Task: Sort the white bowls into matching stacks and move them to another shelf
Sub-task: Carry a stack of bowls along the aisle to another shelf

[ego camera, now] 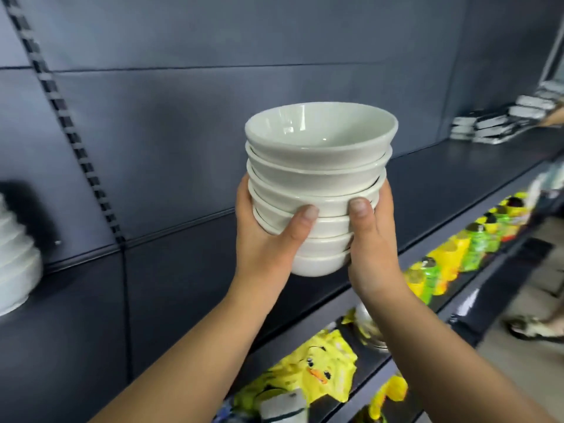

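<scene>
I hold a stack of glazed white ceramic bowls [317, 178], nested upright one inside another, with both hands at once. My left grip [268, 239] is closed round the left side of the lower bowls, its thumb [302, 221] pressed flat against the near wall. My right grip [372, 239] is closed round the right side in the same way, its thumb [361, 215] upright on the near wall. The remaining fingers of both lie behind the stack and cannot be seen. The stack is clear of every surface, raised in front of the dark panelled back wall [183, 132] and above the dark flat shelf [442, 184]. A second stack of white bowls [15, 254], blurred, stands at the left edge of the view, well apart from the held stack. Flat black-and-white boxes [494, 123] lie in piles at the far right end of the shelf. On the lower shelf sit yellow duck-print packets [320, 361], a shiny metal bowl [369, 328] under my right forearm, and a row of green and yellow packs [476, 248]. Another person's sandalled foot [537, 328] stands on the floor at right.
</scene>
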The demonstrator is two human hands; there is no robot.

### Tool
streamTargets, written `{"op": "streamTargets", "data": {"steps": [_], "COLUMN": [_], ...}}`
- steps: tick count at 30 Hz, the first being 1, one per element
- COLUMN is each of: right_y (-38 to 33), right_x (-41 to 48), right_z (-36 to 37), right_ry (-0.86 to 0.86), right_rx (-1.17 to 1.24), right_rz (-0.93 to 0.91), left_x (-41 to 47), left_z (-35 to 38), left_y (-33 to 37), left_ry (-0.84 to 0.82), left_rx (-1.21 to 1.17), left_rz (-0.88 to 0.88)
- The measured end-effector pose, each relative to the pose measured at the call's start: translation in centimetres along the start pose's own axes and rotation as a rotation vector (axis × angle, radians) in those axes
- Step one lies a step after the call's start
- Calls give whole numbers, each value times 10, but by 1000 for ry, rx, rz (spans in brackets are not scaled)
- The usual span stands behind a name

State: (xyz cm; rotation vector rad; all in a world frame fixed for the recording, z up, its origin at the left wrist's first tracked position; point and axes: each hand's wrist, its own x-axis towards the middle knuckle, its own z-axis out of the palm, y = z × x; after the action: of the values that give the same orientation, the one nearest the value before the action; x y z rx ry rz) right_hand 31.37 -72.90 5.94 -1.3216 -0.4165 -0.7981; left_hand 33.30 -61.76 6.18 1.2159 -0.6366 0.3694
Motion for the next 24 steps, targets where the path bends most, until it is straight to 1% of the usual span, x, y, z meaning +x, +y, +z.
{"op": "streamTargets", "data": {"steps": [3, 7, 11, 15, 18, 24], "right_y": [-23, -54, -74, -76, -68, -38], "right_x": [2, 4, 3, 7, 21, 69], "right_z": [-65, -158, -235, -288, -318, -374], "right_ry": [74, 170, 217, 232, 228, 208], "right_rx": [-43, -166, -219, -212, -209, -200], "right_rz": [-28, -58, -48, -31, -17, -11], "left_x": [-8, -23, -36, -41, -31, 6], "left_z": [68, 164, 241, 290, 318, 366], "left_y": [-10, -27, -43, -58, -74, -120], "left_ry": [-54, -122, -164, -193, -184, -177], "left_rx": [-94, -207, -252, -256, -244, -210], "left_rz": [-31, -118, -159, -205, -229, -219]}}
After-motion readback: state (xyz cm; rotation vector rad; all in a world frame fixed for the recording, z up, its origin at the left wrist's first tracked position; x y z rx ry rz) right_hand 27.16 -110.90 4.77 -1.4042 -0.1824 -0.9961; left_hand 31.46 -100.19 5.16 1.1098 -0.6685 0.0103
